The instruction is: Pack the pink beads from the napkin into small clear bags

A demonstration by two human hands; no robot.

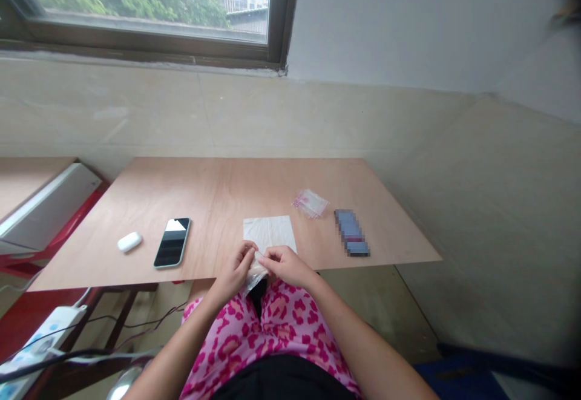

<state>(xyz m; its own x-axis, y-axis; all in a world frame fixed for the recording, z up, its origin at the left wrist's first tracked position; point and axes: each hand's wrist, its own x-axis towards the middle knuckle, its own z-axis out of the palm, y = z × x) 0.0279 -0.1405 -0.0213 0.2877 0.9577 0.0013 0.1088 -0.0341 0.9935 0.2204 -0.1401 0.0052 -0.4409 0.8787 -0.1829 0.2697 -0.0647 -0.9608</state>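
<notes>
At the table's near edge, above my lap, a small clear plastic bag (253,280) is pinched between my two hands. My left hand (235,271) has its fingers closed on the bag's left side. From the other side, the thumb and fingers of my right hand (289,265) grip near its top. Something pale seems to be inside, but my fingers partly cover it. Just beyond the hands a white paper sheet (270,230), like a napkin, lies flat. Farther back and to the right rest several flat clear bags (310,204) with pink-red markings.
A phone (172,242) and a white earbud case (129,242) lie on the left of the wooden table (218,188). Right of the paper is a pixelated, phone-like object (353,233). A power strip (40,345) with cables sits low at the left. Walls stand behind and right.
</notes>
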